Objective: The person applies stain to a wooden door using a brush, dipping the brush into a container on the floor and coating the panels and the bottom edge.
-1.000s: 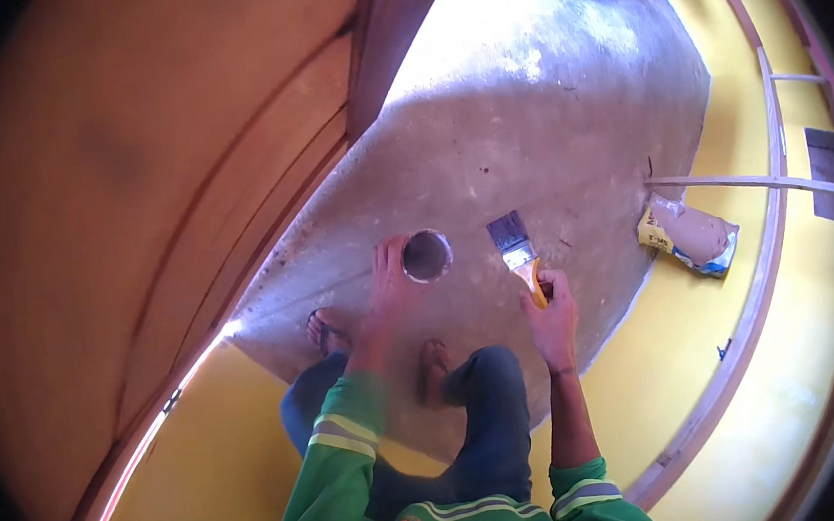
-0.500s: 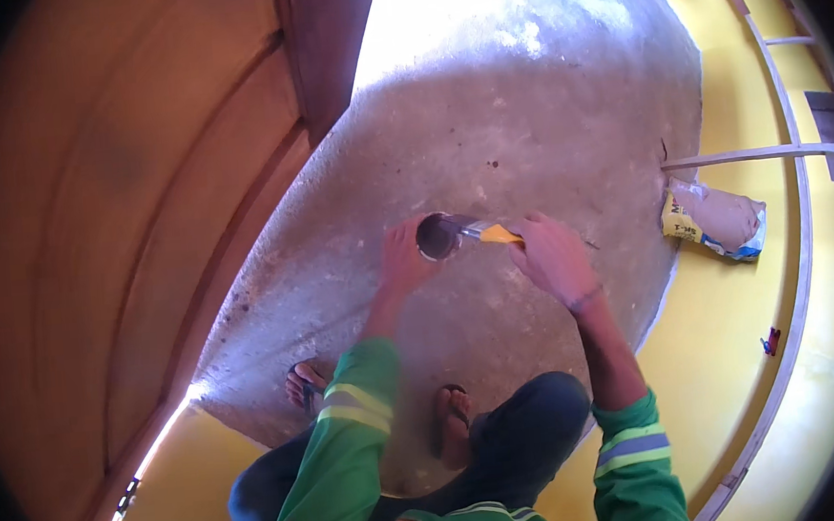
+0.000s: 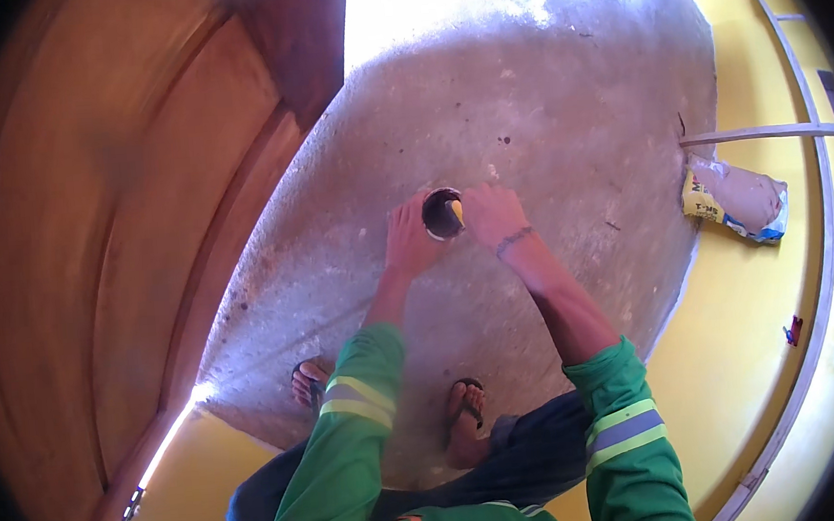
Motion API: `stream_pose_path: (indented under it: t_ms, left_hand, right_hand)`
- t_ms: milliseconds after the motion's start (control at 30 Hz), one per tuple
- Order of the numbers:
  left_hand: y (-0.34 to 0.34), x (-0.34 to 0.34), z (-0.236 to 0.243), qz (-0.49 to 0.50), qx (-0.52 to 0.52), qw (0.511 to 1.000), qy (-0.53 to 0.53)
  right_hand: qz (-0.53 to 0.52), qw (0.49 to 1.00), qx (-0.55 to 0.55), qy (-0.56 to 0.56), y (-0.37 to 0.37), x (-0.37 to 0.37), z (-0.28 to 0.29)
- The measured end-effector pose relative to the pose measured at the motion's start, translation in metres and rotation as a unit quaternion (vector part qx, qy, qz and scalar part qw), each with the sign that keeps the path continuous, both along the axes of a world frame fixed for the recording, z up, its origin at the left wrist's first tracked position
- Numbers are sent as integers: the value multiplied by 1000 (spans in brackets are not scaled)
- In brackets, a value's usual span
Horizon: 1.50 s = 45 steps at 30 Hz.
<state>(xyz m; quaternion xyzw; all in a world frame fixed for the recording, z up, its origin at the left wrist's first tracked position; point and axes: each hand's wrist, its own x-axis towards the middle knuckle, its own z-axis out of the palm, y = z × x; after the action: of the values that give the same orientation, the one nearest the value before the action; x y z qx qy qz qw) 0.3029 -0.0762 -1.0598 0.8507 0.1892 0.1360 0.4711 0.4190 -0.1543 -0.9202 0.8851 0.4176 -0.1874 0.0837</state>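
One left hand (image 3: 411, 233) grips a round container (image 3: 433, 223); at the container's right, the right hand (image 3: 495, 215) clasps a brush (image 3: 457, 213) angled inside. Level handling should prevent spills.

Bare left forearm (image 3: 389, 298) and bare right forearm (image 3: 573, 299) extend forward from green sleeves (image 3: 367, 353) banded yellow and grey, converging. Bare left hand (image 3: 409, 234): curled. Bare right hand (image 3: 494, 213): curled, back upward, near the left.

Round dark-mouthed container (image 3: 440, 218), bare left hand (image 3: 409, 233) at its left, bare right hand (image 3: 494, 216) gripping yellow-handled brush (image 3: 456, 213) at its mouth
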Motion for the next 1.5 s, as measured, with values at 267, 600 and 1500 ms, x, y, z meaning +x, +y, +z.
stream_pose_path:
  t_ms: [267,600,1500]
  left_hand:
    - [22,-23,5,15,32,998,58]
    - [167,-132,53,-171,210,930,249]
    - [66,-290,390,81,175,920,340]
  right_hand:
    - [-58,998,-9,34,-14,-6,6]
    - [-279,912,247,170,-116,-37,-22]
    - [-159,765,479,400,119,-239,-88]
